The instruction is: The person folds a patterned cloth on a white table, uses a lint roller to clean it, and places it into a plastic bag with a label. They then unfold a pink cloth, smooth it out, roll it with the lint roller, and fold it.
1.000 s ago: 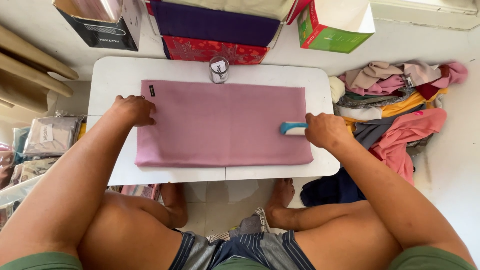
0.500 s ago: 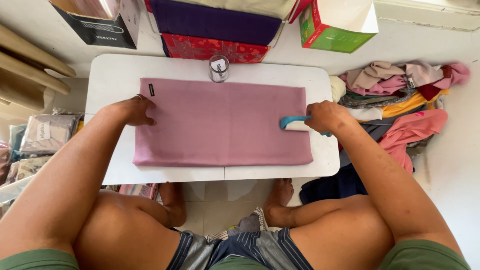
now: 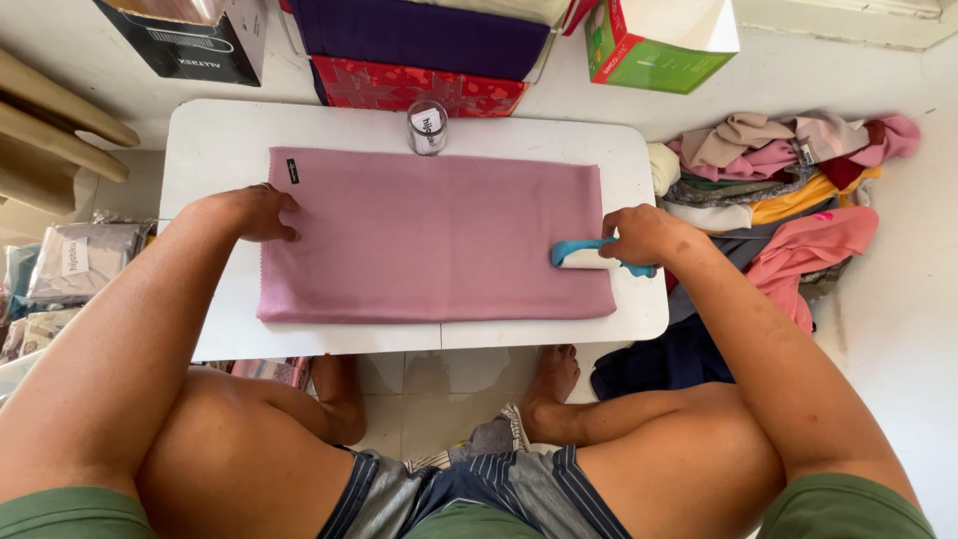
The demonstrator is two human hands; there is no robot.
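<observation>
A folded mauve-pink cloth (image 3: 429, 235) lies flat on a small white table (image 3: 220, 140), a small dark tag at its far left corner. My left hand (image 3: 254, 212) presses down on the cloth's left edge, fingers curled on the fabric. My right hand (image 3: 639, 235) grips a lint roller (image 3: 584, 256) with a blue handle and white roll, which rests on the cloth near its right edge.
A small clear jar (image 3: 427, 126) stands at the table's far edge. Stacked fabrics and boxes (image 3: 419, 50) sit behind the table. A heap of coloured clothes (image 3: 778, 180) lies on the floor to the right. Wrapped packets (image 3: 70, 265) lie at left.
My right hand has slid the lint roller a little to the left over the cloth. My left hand stays on the cloth's left edge.
</observation>
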